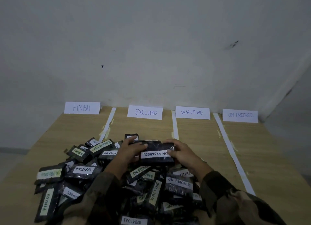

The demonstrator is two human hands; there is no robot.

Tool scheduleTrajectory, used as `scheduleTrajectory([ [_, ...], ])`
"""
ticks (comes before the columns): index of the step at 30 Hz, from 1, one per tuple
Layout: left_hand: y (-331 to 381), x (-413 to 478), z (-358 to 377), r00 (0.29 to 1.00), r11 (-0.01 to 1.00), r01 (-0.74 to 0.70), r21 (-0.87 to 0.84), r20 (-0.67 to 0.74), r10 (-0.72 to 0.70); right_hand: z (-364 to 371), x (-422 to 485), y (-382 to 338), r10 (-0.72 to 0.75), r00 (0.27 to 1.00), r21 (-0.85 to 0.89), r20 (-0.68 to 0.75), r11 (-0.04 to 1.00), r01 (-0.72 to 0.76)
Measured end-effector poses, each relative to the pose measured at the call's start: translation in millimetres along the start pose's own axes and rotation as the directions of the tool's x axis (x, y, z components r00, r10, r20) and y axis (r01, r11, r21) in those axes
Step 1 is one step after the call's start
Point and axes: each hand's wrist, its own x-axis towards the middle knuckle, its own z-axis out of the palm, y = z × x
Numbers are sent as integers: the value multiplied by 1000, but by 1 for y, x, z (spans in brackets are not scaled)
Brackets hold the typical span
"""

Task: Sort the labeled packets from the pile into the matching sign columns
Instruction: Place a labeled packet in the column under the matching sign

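Sorting looks barely started; the pile (101, 174) holds almost everything.
One ON PROGRESS packet (157, 148) sits clasped between left hand (131, 151) and right hand (183, 155); its sign (240, 115) stands at 2 o'clock.

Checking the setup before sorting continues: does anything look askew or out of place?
The packet held by the left hand and right hand shows its ON PROGRESS label upside down; the pile sprawls over the leftmost divider strip.

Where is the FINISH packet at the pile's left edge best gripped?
On the FINISH packet, probably pinch the left long edge, coming from the left: that side lies free on the table, while other packets crowd its right.
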Motion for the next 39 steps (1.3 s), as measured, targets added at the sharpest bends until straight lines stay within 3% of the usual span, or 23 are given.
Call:
scheduleTrajectory([
  [4, 10, 5, 5, 981, 967, 48, 252, 168, -92, -7, 7, -5, -49, 995, -92, -86, 995, 41],
  [8, 12, 14, 15, 946, 972, 131, 196, 269, -182, -3, 6, -9, 58, 951, 63, -305, 997, -41],
  [11, 10, 16, 22, 930, 979, 154, 132, 314, -189, 3, 0, -7, 175, 955, 251, -241, 961, -113],
  [14, 10, 17, 27, 914, 977, 185, 106, 346, -211, 17, -3, -3, 175, 970, 288, -172, 950, -120],
  [18, 15, 18, 24, 910, 951, 132, 278, 347, -228, 25, -1, -2, 141, 967, 258, -212, 963, -84],
  [20, 18, 22, 20, 944, 947, 79, 312, 281, -171, 20, -5, -7, 118, 972, 200, -204, 977, -77],
  [22, 21, 28, 17, 975, 972, 46, 231, 201, -94, 14, -11, -12, 100, 978, 119, -181, 990, -79],
  [25, 27, 30, 17, 977, 980, 34, 194, 200, -74, 8, -17, -12, 79, 979, 3, -188, 997, -80],
  [27, 29, 27, 25, 974, 969, 24, 246, 215, -79, 7, -18, -6, 27, 960, -137, -278, 988, -68],
  [29, 25, 24, 36, 972, 971, 54, 234, 208, -105, 6, -21, 3, -80, 934, -361, -349, 931, -56],
  [33, 14, 25, 58, 962, 975, 111, 193, 226, -154, 0, -33, 15, -213, 916, -719, -341, 686, -109],
  [36, 8, 27, 72, 954, 964, 87, 251, 259, -153, -17, -40, 21, -248, 890, -802, -382, 567, -186],
  [39, 5, 26, 90, 953, 926, -19, 377, 287, -97, -43, -46, 29, -245, 883, -812, -401, 541, -218],
])
